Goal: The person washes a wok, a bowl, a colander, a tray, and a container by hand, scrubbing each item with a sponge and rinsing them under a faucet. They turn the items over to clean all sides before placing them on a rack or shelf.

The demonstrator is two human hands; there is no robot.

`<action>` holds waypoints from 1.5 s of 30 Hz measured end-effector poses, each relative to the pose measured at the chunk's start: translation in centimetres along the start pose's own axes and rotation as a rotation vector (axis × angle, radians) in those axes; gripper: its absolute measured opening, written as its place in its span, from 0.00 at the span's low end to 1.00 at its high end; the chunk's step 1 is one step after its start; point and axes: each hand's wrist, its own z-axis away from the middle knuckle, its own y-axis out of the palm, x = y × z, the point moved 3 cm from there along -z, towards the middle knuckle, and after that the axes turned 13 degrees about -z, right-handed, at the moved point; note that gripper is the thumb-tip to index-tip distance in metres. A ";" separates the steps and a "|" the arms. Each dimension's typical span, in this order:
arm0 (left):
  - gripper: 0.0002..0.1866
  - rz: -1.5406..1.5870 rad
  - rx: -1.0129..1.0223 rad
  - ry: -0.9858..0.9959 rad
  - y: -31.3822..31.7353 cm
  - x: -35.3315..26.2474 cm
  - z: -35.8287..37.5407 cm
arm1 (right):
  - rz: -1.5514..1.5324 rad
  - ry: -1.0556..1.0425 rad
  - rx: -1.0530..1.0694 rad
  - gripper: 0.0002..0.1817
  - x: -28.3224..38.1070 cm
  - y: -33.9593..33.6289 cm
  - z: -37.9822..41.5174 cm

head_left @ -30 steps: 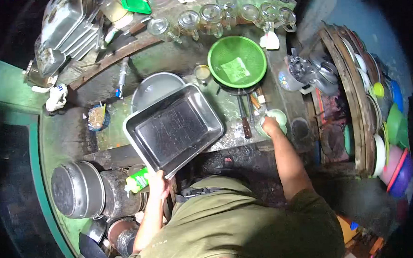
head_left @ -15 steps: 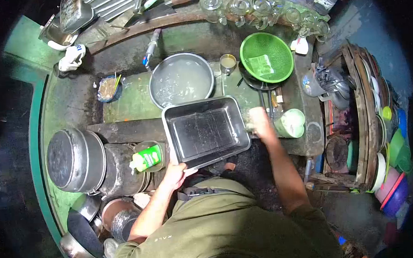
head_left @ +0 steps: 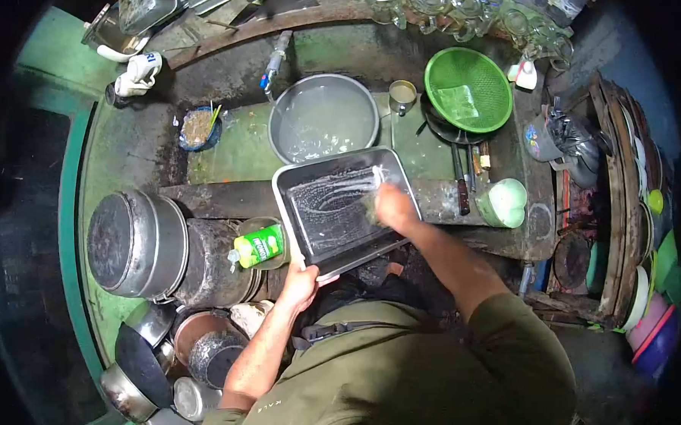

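My left hand [head_left: 299,284] is closed around the near left corner of a dark rectangular baking pan [head_left: 322,232] with a pale rim. The pan is tilted in front of my body. Inside it, my right hand [head_left: 396,208] presses toward the pan's right side, its fingers curled and slightly blurred. What those fingers hold is mostly hidden under them. White suds streak the pan's bottom around the hand. Just beyond the pan stands a grey basin [head_left: 324,122] of cloudy water. Left of the pan, a green and yellow dish soap pouch [head_left: 258,246] rests in a container.
A tap [head_left: 272,67] points toward the basin. A green colander [head_left: 468,89] sits over a dark pan, near a mug [head_left: 402,96] and a light green tub [head_left: 505,203]. Large pots [head_left: 136,240] crowd the left; glass mugs [head_left: 465,11] line the back shelf.
My right hand has moved left from beside the pan into it. Foamy streaks now show on the pan's bottom. The surroundings have shifted right in view; my left hand keeps its hold.
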 end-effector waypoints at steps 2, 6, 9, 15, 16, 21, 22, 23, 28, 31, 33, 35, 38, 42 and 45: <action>0.41 -0.097 0.028 0.038 0.7 1.0 -0.2 | 0.167 0.203 -0.189 0.13 3.2 -1.4 -2.1; 0.38 -0.153 -0.040 0.074 0.6 1.1 -1.4 | -0.027 -0.258 0.132 0.12 13.3 5.1 -0.8; 0.38 -0.171 -0.131 0.116 -0.6 1.2 -1.9 | -0.239 -0.385 0.418 0.10 11.4 2.7 2.8; 0.34 0.128 -0.144 0.089 3.4 -0.5 -1.5 | -0.495 -0.332 0.274 0.05 12.8 0.9 5.8; 0.34 0.160 -0.160 0.128 4.1 -0.8 -1.5 | -0.631 -0.389 0.331 0.07 13.5 1.8 6.3; 0.28 0.117 -0.209 0.199 5.5 -3.2 -2.6 | -0.152 -0.171 0.354 0.14 2.9 -4.5 7.8; 0.26 0.177 -0.228 0.139 5.0 -3.0 -3.4 | -0.038 -0.088 0.388 0.16 1.2 -5.5 8.1; 0.25 0.239 -0.251 0.081 4.5 -2.7 -4.2 | -0.073 -0.128 0.341 0.19 1.8 -5.5 8.9; 0.28 0.120 -0.216 0.166 5.8 -4.9 -6.2 | -0.248 -0.318 0.432 0.40 10.0 -6.3 9.8; 0.32 0.056 -0.148 0.094 4.5 -6.7 -8.1 | 0.266 -0.283 0.503 0.38 4.4 -9.1 10.2; 0.31 -0.021 -0.043 0.118 4.5 -9.1 -8.8 | 0.538 -0.535 0.416 0.29 1.1 -10.5 10.5; 0.26 -0.009 -0.084 0.132 4.4 -10.2 -10.3 | 0.521 -0.630 0.421 0.27 0.4 -11.0 9.3; 0.19 -0.155 -0.190 0.254 4.8 -10.7 -12.0 | 0.484 -0.701 0.336 0.19 5.4 -11.9 7.5; 0.38 0.084 -0.101 0.183 11.9 -4.4 -7.8 | 0.329 -0.565 0.352 0.15 13.8 -9.5 5.5; 0.40 0.104 0.137 0.148 9.3 -4.7 -8.7 | 0.176 -0.591 0.420 0.18 13.5 -8.2 4.5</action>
